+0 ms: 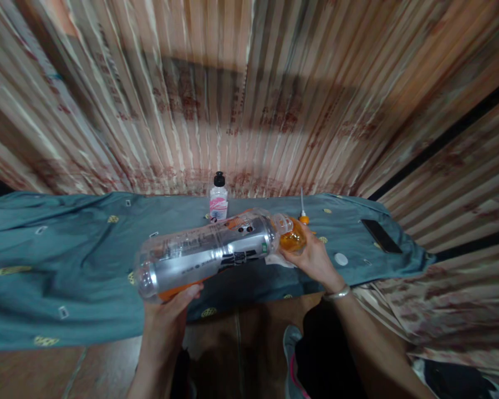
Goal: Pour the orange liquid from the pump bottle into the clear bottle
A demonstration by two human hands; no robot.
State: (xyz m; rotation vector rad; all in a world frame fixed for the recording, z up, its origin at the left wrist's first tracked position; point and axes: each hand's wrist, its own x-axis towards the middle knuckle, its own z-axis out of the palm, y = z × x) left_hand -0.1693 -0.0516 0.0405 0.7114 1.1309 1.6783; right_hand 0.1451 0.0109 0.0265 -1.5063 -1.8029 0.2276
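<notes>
My left hand (172, 310) is closed around the base end of a large clear plastic bottle (208, 249) with a silver and orange label. This bottle lies nearly level in the air, its uncapped neck pointing right. At that neck is a small clear bottle with amber contents (291, 238), gripped by my right hand (310, 255). The two mouths are close together; whether they touch I cannot tell. Just behind the small bottle is a pump top (303, 218) with an orange collar and a thin stem pointing up. A white round cap (341, 259) lies right of my right hand.
A bench covered with green cloth (87, 249) runs across the view. On it stand a black-topped bottle with a pink label (218, 199) at the back and a dark phone (381, 236) at the right. White tissue (279, 260) shows below the bottles. Pleated curtains (233, 100) hang behind.
</notes>
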